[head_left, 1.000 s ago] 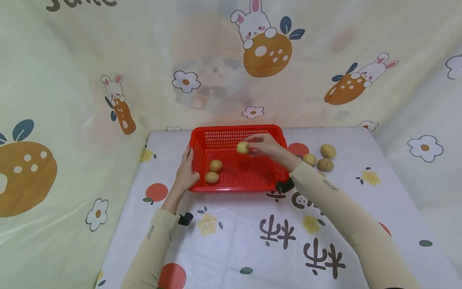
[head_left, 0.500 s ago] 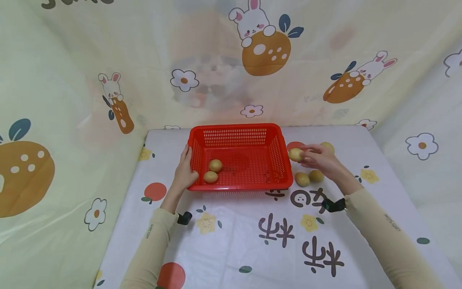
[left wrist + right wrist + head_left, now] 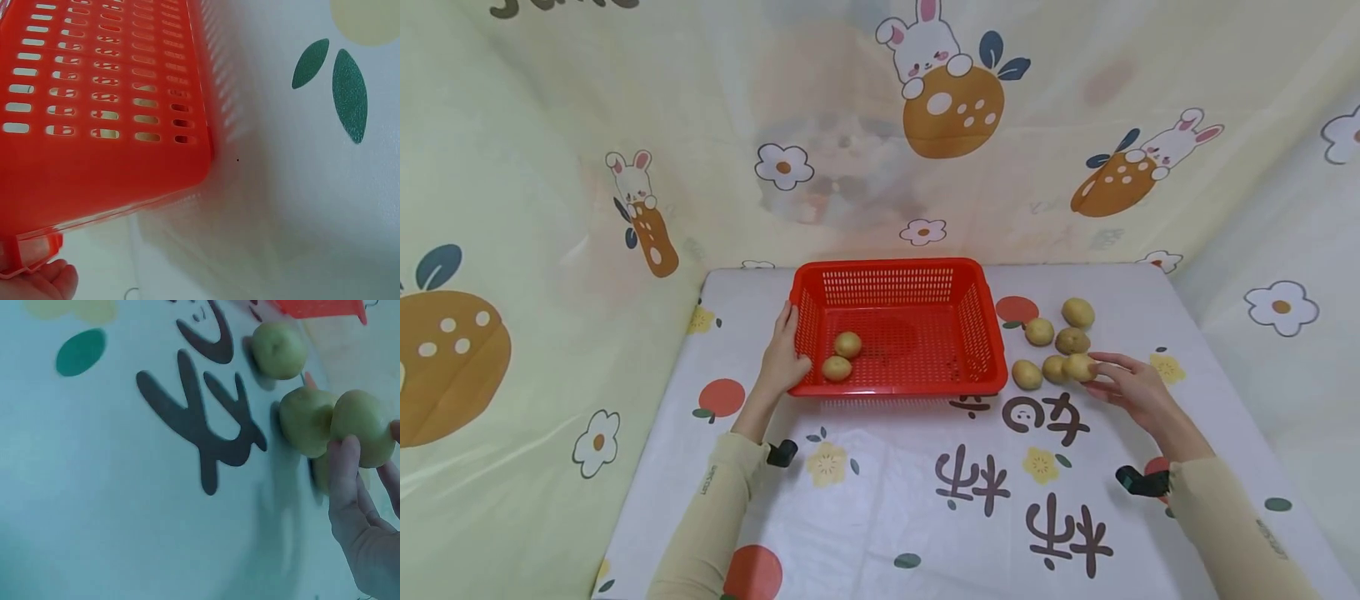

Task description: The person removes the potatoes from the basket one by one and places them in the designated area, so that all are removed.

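My left hand [image 3: 783,358] grips the left rim of a red plastic basket [image 3: 898,390]; fingertips also show under the rim in the left wrist view. Inside, toward the basket's left end, lie two potatoes [image 3: 847,344]. Right of the basket, my right hand [image 3: 1138,393] pinches a potato [image 3: 1079,367] between thumb and fingers. That potato overlaps another potato [image 3: 1055,369] beside it, and in the right wrist view [image 3: 362,428] it appears raised off the table. A further potato [image 3: 1027,375] lies nearest the basket's front right corner.
Three more potatoes [image 3: 1072,340] sit just behind the right hand's group. The tablecloth [image 3: 865,492] is white with printed fruit, flowers and dark characters. Patterned cream sheets [image 3: 842,225] hang at the back and both sides. Each wrist carries a small black camera [image 3: 782,453].
My right hand has carried the potato from above the basket out over its right side, then farther right and toward the front. The left hand stays on the rim.
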The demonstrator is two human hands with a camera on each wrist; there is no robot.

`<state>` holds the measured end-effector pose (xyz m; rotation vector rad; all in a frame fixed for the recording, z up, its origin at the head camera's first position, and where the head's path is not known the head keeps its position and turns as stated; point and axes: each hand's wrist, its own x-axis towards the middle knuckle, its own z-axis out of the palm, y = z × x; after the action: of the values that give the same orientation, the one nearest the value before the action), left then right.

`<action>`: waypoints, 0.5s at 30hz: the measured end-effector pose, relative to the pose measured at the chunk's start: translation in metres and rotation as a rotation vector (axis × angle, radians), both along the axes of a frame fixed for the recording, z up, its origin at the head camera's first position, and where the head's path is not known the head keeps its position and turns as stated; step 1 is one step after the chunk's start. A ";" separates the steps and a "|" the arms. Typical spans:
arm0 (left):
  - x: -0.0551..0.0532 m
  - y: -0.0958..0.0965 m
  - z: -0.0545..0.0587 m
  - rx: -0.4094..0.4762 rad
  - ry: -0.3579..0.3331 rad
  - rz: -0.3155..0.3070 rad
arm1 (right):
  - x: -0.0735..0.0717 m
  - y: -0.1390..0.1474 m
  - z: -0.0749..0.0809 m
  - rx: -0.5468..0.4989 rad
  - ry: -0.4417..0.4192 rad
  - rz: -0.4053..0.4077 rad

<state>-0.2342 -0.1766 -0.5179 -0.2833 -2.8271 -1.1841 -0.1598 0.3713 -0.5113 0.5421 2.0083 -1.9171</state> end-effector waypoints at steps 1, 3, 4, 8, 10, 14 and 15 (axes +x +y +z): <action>0.000 0.000 0.000 0.002 0.000 -0.001 | 0.001 0.001 -0.002 -0.014 -0.001 -0.006; 0.000 0.000 0.000 0.005 0.000 0.000 | 0.003 0.004 -0.005 -0.043 0.009 -0.017; -0.001 0.000 0.000 0.006 0.003 -0.001 | 0.003 0.004 -0.006 -0.050 0.016 -0.022; -0.001 0.000 0.000 0.011 0.011 -0.005 | 0.005 0.008 -0.009 -0.087 0.015 -0.050; -0.002 0.000 0.000 0.007 0.015 -0.010 | 0.006 0.011 -0.013 -0.091 -0.005 -0.069; -0.002 -0.001 -0.001 -0.001 0.018 -0.010 | 0.008 0.015 -0.025 -0.027 -0.013 -0.070; -0.002 -0.001 -0.001 -0.004 0.022 -0.011 | 0.009 0.015 -0.028 -0.006 -0.006 -0.064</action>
<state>-0.2363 -0.1780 -0.5190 -0.3108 -2.8128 -1.1701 -0.1509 0.3866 -0.5397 0.6175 2.0039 -1.9547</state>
